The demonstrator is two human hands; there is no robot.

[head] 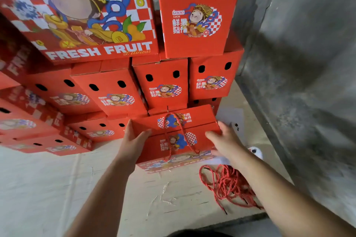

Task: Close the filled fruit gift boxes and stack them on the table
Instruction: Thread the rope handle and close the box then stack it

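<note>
A red fruit gift box (173, 140) with a cartoon print and a red rope handle (179, 132) sits closed on the pale table (57, 188), right in front of the stack. My left hand (134, 140) grips its left end, thumb over the top edge. My right hand (223, 140) presses flat against its right end, fingers straight. Behind it rises a wall of closed red gift boxes (163, 86), several layers high.
A loose bundle of red rope handles (229, 184) lies on the table to the right of the box. White paper and a small white object (255, 151) lie near the right hand. A grey concrete wall (298, 63) closes off the right side.
</note>
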